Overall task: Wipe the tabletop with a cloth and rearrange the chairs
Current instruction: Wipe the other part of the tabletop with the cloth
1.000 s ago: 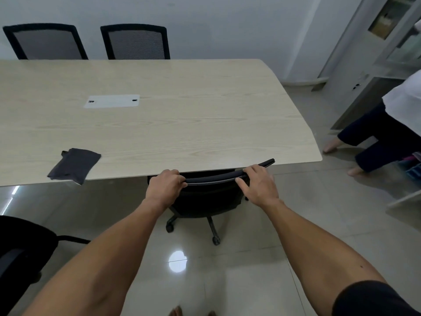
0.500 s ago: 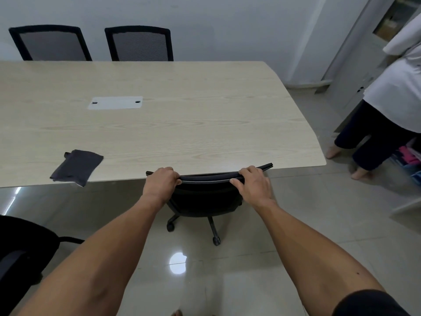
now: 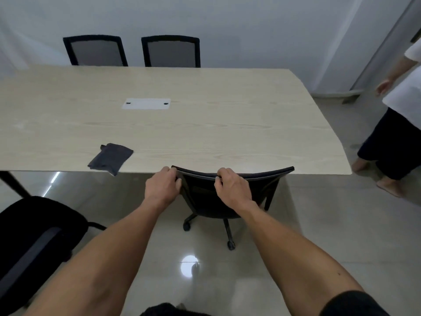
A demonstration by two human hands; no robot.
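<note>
Crumpled dark grey cloth (image 3: 110, 158) lying on the pale wood-grain desk (image 3: 205, 124), one corner overhanging its near edge. Left hand (image 3: 162, 187) and right hand (image 3: 232, 190) curled over the black swivel chair's curved backrest (image 3: 255, 175), tucked against the near edge.

Table (image 3: 205, 124) hides the far chairs' (image 3: 95, 51) seats and the near chair's (image 3: 230, 192) front; bystander (image 3: 396, 124) cut off at right
</note>
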